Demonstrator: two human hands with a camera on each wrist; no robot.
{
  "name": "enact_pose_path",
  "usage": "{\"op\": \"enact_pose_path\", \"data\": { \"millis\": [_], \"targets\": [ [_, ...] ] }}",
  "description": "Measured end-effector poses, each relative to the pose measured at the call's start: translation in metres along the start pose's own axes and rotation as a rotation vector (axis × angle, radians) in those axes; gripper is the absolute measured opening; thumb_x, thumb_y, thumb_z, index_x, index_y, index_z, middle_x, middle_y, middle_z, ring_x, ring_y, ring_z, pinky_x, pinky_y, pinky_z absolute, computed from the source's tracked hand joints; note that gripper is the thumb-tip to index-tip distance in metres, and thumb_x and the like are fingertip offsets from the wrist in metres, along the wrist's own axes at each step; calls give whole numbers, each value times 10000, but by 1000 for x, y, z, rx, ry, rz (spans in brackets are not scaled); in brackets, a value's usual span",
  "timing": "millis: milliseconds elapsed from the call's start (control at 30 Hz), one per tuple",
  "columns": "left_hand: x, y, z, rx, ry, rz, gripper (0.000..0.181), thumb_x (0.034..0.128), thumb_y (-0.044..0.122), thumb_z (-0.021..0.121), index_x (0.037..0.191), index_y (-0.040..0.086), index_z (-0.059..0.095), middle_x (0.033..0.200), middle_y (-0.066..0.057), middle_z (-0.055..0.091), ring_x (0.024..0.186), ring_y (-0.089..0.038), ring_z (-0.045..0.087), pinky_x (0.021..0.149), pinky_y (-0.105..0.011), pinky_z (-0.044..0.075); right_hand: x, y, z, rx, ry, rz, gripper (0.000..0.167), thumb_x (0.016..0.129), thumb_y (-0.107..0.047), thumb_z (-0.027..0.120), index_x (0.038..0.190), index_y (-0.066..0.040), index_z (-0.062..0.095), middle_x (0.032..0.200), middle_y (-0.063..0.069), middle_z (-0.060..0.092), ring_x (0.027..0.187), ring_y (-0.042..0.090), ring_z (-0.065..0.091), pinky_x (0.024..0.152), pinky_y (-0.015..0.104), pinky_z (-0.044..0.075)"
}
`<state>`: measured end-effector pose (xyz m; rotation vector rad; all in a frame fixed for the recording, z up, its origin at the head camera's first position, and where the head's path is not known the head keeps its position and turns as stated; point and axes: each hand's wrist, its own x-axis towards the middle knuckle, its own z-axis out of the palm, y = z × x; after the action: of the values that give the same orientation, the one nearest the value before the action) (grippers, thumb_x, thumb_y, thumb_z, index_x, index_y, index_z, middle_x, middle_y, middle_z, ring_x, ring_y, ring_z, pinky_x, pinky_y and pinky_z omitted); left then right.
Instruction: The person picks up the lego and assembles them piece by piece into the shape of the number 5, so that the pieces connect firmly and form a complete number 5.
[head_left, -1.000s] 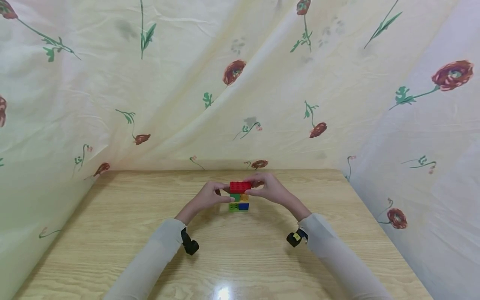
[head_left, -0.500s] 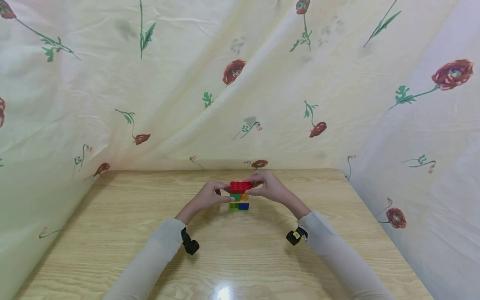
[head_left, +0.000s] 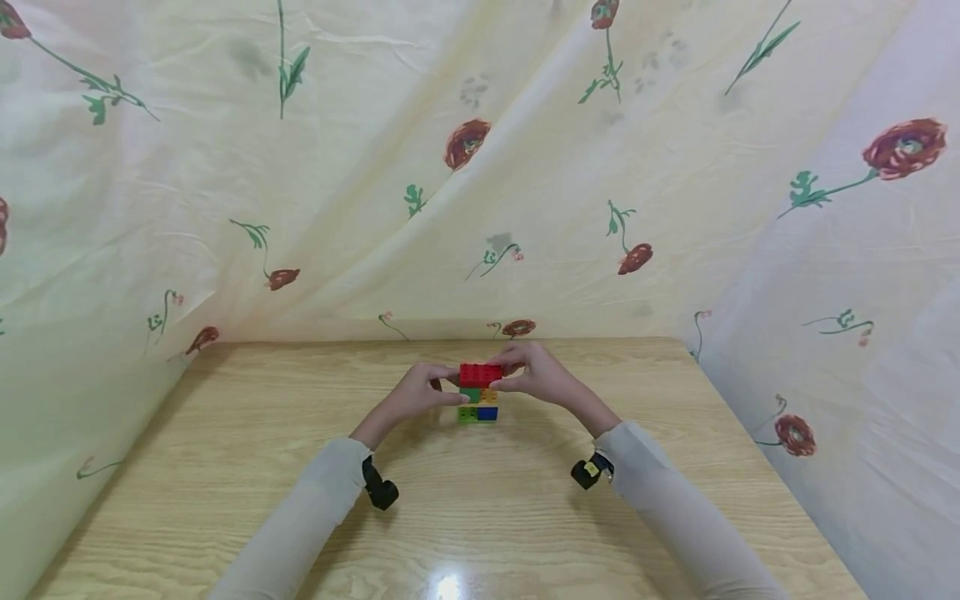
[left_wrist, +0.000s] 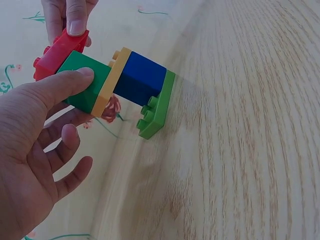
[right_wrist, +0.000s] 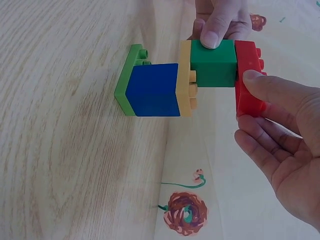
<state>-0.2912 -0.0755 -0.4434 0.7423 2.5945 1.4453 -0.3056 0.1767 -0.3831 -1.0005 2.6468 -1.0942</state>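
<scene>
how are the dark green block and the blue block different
The dark green block sits higher, between the red brick and the orange plate; the blue block sits lower, between that plate and the light green plate. In the head view, the dark green block is left, the blue block right. The left hand touches the dark green block; neither hand touches the blue block. Both have flat sides.
</scene>
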Motion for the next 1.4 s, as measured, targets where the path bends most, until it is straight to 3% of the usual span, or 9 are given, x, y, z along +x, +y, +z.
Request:
{"op": "enact_pose_path", "data": {
  "millis": [200,300,667,1000,1400],
  "targets": [
    [0,0,0,4,5,6,387,887,210,806,1250,92,740,1093,-80,775,817,-225,576,663,-245,449,0,3,2,30,13,-13,296,875,-128,809,1153,-35,763,1087,101,736,965,229,714,917,512,569],
    [0,-1,1,0,7,12,396,886,203,807,1258,88,735,1088,-81,776,778,-190,560,649,-246,449,-1,4,4,36,20,-26,291,871,-121,812,1144,-36,757,1087,101,747,951,211,710,941,519,559],
    [-2,-1,2,8,1,15,398,893,222,799,1268,105,732,1104,-67,773,820,-174,562,685,-246,447,-3,8,4,73,-4,-64,282,899,-119,784,1162,-26,737,1040,104,769,878,147,707,818,285,575],
    [0,1,2,3,-5,13,384,899,203,792,1262,96,733,1098,-80,769,829,-257,566,676,-245,437,-1,5,1,64,-24,-42,292,890,-120,791,1166,-29,759,1069,109,775,851,137,712,804,308,578],
    [-1,3,1,1,-11,15,382,899,213,793,1254,83,735,1092,-88,768,779,-209,544,653,-241,434,2,1,-3,43,-68,-21,284,902,-147,784,1163,-37,763,1021,86,774,817,121,696,759,271,569]
  ]
}}
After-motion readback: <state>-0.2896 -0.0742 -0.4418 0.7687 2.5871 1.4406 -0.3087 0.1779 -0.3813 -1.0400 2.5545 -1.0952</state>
